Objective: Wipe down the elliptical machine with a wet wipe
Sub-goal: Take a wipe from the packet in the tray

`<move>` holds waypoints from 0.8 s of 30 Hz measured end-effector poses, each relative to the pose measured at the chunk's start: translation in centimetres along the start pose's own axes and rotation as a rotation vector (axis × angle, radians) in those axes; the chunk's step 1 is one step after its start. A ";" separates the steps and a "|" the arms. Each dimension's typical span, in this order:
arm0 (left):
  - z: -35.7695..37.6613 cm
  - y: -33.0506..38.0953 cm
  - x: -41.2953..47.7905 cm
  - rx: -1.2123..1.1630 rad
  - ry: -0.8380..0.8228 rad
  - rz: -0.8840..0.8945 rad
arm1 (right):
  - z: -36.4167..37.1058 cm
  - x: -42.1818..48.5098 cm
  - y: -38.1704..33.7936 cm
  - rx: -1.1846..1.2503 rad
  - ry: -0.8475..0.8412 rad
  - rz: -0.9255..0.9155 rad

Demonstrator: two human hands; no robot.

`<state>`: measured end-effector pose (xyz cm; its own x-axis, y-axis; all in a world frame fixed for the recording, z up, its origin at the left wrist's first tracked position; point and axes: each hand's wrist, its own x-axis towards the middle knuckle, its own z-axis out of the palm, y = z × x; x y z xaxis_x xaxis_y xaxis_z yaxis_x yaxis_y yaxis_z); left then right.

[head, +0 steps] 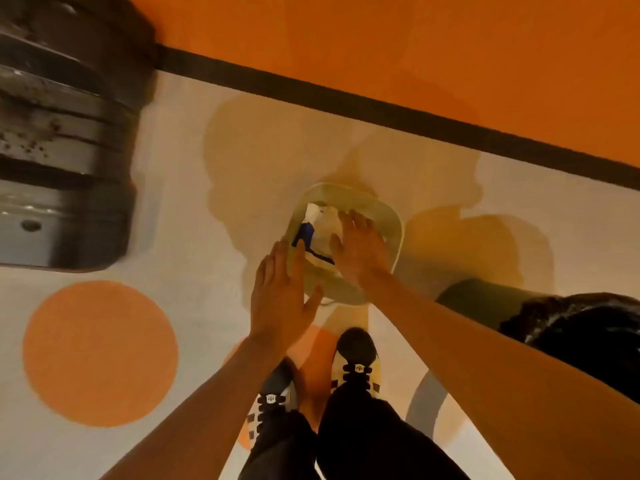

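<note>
Head view: the bin, a small pale tub on the floor, sits at the centre of the frame, just ahead of the shoes at 6 o'clock. Inside it lies a white wad with a blue patch. Whether that is a pack of wipes or loose wipes I cannot tell.

The left hand hovers flat at the bin's 8 o'clock rim with its fingers straight, and it grips nothing. The right hand is spread over the bin from 3 to 5 o'clock. Its fingers are open and extended above the wad, and no pinch shows. Whether either hand touches the bin or the wad is unclear.

The machine is at 10 o'clock, well apart from the bin. It is a dark, ribbed, blurred bulk with specks on it.

My guess is that a wipe will be very light, limp and damp, and that it will cling to its neighbours and may stretch or tear if yanked. The best hold looks like a thumb-and-forefinger pinch on a free corner near the wad's 12 o'clock edge, lifted slowly. The bin looks light enough to slide or tip, so the left hand would do well to steady its rim. The machine should be heavy and rigid and stand firm under rubbing.
</note>
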<state>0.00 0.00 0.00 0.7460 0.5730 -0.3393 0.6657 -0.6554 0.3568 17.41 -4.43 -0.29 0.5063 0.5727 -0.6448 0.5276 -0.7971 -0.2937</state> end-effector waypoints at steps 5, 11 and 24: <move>2.4 -1.6 0.3 0.013 0.034 0.013 | 2.5 2.2 0.5 -0.112 0.079 0.018; 2.6 -1.9 0.2 -0.010 0.083 0.040 | 3.8 2.1 0.7 -0.292 0.068 -0.055; -22.6 1.2 -9.3 0.049 -0.147 -0.116 | -10.8 -16.1 -8.4 0.446 -0.018 0.193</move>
<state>-5.71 4.99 23.23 0.6514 0.5704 -0.5003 0.7427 -0.6142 0.2667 12.19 -4.88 20.15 0.5521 0.4058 -0.7283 0.0789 -0.8951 -0.4389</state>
